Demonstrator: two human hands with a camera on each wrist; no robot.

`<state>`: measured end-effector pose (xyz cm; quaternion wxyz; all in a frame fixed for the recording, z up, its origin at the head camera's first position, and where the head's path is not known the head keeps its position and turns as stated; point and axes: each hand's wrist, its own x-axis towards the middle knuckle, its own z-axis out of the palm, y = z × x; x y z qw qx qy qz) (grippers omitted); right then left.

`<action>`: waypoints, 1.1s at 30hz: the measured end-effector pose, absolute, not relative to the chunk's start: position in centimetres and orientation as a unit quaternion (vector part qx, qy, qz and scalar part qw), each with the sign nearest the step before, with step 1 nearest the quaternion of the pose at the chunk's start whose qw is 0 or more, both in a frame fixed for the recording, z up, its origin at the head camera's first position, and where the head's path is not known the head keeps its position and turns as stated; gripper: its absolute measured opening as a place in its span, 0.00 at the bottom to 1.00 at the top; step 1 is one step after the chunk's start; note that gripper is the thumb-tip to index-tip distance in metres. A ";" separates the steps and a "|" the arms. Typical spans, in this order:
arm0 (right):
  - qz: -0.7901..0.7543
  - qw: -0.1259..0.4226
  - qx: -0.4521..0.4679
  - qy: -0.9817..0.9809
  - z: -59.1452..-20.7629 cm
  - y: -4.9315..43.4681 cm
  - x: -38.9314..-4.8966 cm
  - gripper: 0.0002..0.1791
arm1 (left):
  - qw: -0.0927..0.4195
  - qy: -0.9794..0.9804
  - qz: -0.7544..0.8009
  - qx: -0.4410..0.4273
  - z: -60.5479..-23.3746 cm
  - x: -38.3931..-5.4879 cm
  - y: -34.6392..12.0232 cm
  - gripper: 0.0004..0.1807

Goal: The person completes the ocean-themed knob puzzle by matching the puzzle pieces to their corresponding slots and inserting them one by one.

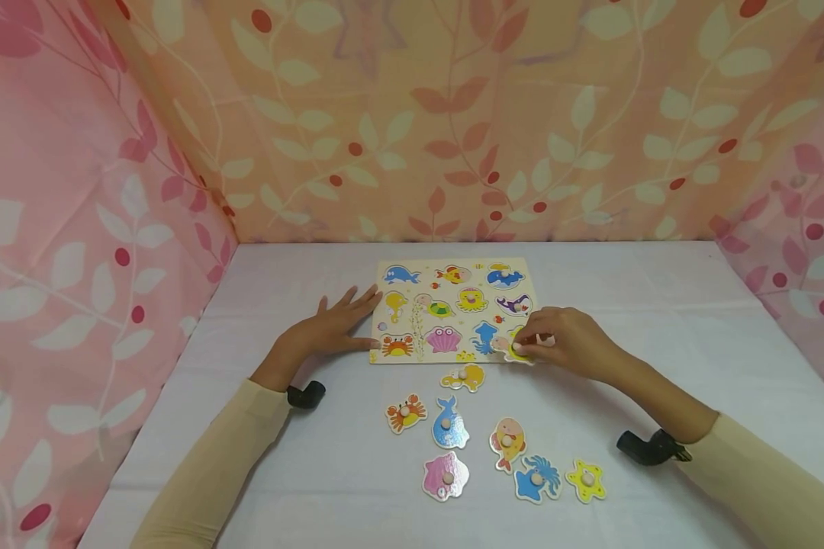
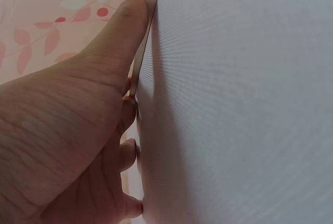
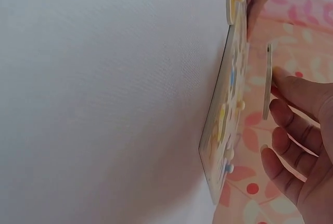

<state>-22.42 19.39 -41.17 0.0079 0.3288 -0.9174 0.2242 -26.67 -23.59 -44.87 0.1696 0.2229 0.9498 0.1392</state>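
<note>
A wooden puzzle board (image 1: 419, 263) printed with sea animals lies flat on the white table. My left hand (image 1: 333, 324) is spread at its left side, and the left wrist view shows the thumb (image 2: 122, 23) against the board's edge. Over the lower right corner, my right hand (image 1: 570, 343) pinches a puzzle piece that looks like a turtle (image 1: 500, 344). The right wrist view shows this piece (image 3: 268, 81) edge-on, lifted off the board, with its printed face hidden. Small knobs (image 3: 240, 105) stand up from the board there.
Loose knobbed pieces lie in front of the board: a yellow seahorse (image 1: 472, 377), an orange crab (image 1: 415, 410), a blue whale (image 1: 446, 436), a pink shell (image 1: 436, 474), a fish (image 1: 513, 431), a blue squid (image 1: 525, 488) and a yellow starfish (image 1: 580, 476). Patterned cloth (image 1: 398, 91) hangs behind.
</note>
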 end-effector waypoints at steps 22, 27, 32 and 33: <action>0.229 -0.001 0.342 -0.911 -40.7 14.6 -25.8 0.08 | 0.173 0.949 0.141 0.224 -44.9 -26.7 -23.6 0.56; 0.235 0.002 0.341 -0.910 -41.0 13.3 -26.7 0.09 | 0.172 0.949 0.141 0.223 -44.6 -26.5 -23.5 0.56; 0.238 0.001 0.340 -0.910 -40.9 12.0 -27.5 0.09 | 0.172 0.949 0.141 0.224 -44.4 -26.3 -23.5 0.56; 0.238 0.000 0.339 -0.910 -40.9 11.7 -27.7 0.09 | 0.172 0.949 0.140 0.225 -44.4 -26.4 -23.5 0.56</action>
